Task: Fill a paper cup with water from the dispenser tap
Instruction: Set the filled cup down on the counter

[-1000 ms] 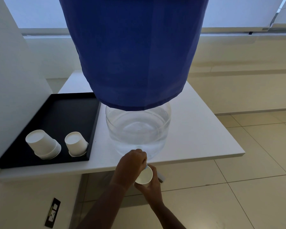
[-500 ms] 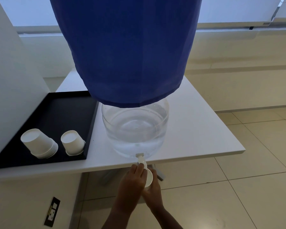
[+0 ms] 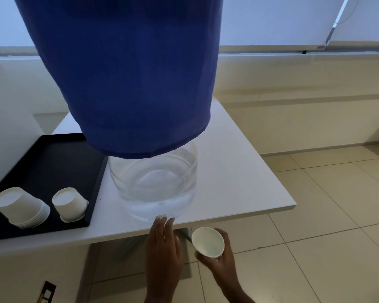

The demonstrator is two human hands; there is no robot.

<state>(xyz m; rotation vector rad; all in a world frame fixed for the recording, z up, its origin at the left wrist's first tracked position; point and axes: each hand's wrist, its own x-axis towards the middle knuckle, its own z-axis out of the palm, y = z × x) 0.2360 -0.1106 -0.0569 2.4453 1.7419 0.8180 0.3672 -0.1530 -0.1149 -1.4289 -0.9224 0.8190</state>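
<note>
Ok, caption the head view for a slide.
Right hand holds paper cup beside the tap; left hand reaches it.

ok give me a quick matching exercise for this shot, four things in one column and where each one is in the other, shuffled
Things:
1. paper cup
2. stack of cups
3. tap
4. blue cover

Places:
A. upside down on the black tray
B. draped over the top of the water jug
C. held in the right hand, to the right of the tap
D. at the table edge, at the left hand's fingertips

Pairs: 1-C, 2-A, 3-D, 4-B
</note>
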